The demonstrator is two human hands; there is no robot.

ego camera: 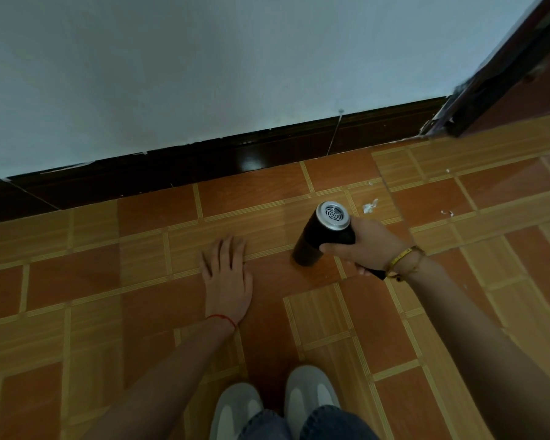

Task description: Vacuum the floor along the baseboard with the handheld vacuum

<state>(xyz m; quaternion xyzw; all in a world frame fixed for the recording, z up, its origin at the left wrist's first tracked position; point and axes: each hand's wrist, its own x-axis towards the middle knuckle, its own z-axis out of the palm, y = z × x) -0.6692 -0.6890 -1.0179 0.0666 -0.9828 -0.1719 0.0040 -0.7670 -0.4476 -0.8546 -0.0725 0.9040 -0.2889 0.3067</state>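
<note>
My right hand (370, 246) grips the handle of a black handheld vacuum (318, 239). Its silver vented rear cap faces up and its nozzle end points down at the floor, a short way out from the wall. My left hand (227, 276) lies flat on the orange tiled floor (108, 281), fingers spread, left of the vacuum. A dark glossy baseboard (204, 163) runs along the foot of the white wall (204, 65), slanting up to the right. White scraps of debris (370, 205) lie on the tiles just right of the vacuum, with smaller bits (447, 213) farther right.
A dark wooden door frame (502, 81) stands at the upper right where the baseboard ends. My two grey shoes (277, 404) and jeans are at the bottom centre. A red string is on my left wrist and a yellow band on my right.
</note>
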